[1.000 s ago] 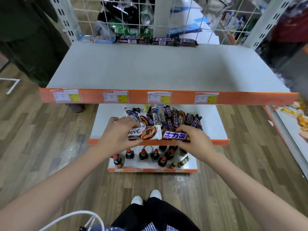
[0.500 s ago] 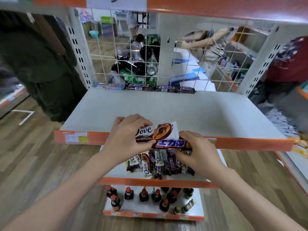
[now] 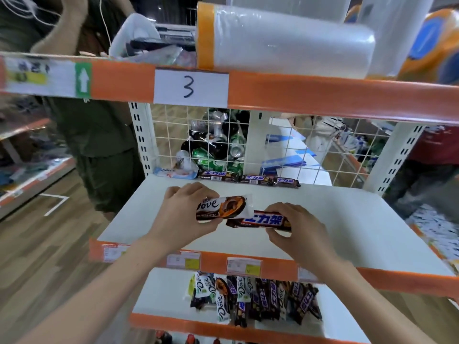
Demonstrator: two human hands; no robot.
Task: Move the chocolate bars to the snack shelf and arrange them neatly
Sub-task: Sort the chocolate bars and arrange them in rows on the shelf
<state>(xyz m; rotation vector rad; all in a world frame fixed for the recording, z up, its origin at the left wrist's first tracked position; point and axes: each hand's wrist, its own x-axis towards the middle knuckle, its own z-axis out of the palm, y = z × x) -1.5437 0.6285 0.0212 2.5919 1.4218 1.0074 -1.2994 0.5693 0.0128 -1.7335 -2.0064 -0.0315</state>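
Note:
My left hand (image 3: 183, 214) grips a white and brown Dove bar (image 3: 221, 207) above the white middle shelf (image 3: 347, 224). My right hand (image 3: 300, 229) pinches a dark Snickers bar (image 3: 260, 220) just right of it, the two bars overlapping at their ends. Along the back of that shelf lie three Snickers bars (image 3: 248, 178) in a row, with a light blue and white packet (image 3: 173, 173) at their left. On the shelf below, a loose pile of several chocolate bars (image 3: 255, 299) lies near the front edge.
A wire grid back panel (image 3: 223, 135) shows cans and bottles behind it. The shelf above, labelled 3 (image 3: 188, 86), carries plastic rolls (image 3: 285, 40). A person in dark green (image 3: 99, 135) stands at the left. Bottle tops (image 3: 188, 340) show at the bottom shelf.
Both hands have risen with their bars from the lower pile up over the middle shelf and moved forward above it. The view has tilted upward.

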